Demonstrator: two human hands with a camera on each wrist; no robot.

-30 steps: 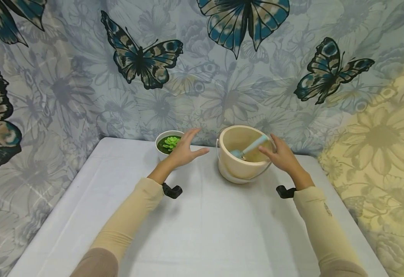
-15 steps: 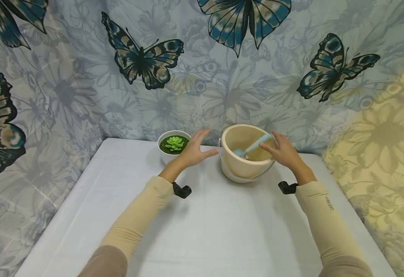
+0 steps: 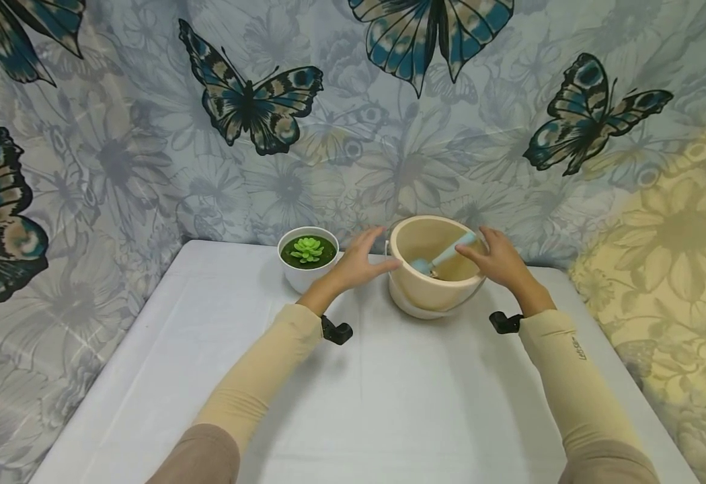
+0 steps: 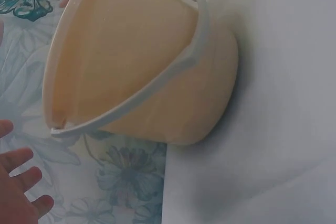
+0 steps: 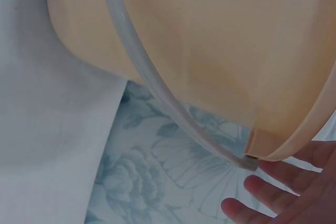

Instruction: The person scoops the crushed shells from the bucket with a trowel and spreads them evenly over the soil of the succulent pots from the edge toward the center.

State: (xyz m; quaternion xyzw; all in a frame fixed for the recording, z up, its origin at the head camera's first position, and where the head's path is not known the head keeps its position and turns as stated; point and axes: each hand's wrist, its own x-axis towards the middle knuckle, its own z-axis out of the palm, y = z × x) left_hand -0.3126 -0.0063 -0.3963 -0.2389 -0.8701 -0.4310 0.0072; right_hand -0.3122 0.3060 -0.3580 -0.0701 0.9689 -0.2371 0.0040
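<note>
Flanking: both hands are closing in on a cream plastic bucket (image 3: 432, 269) from either side, apparently so the pail can be steadied or lifted evenly.
Left hand (image 3: 359, 265): fingers are spreading wide, holding nothing, hovering just beside the bucket's left wall; contact cannot be told.
Right hand (image 3: 498, 262): fingers are lying relaxed and open at the right rim, gripping nothing plainly.
Bucket position: sitting at the table's far edge, its pale bail handle (image 4: 157, 85) hanging down against the wall.
Contents: a light-blue trowel (image 3: 444, 257) is leaning inside, handle resting toward the right rim.
Neighbour: a white pot with a green succulent (image 3: 307, 255) is standing just left of the left hand.
Surface: a white cloth-covered table (image 3: 389, 403) is bearing everything.
Room: a butterfly-and-flower printed curtain (image 3: 256, 107) is hanging behind and to both sides.
</note>
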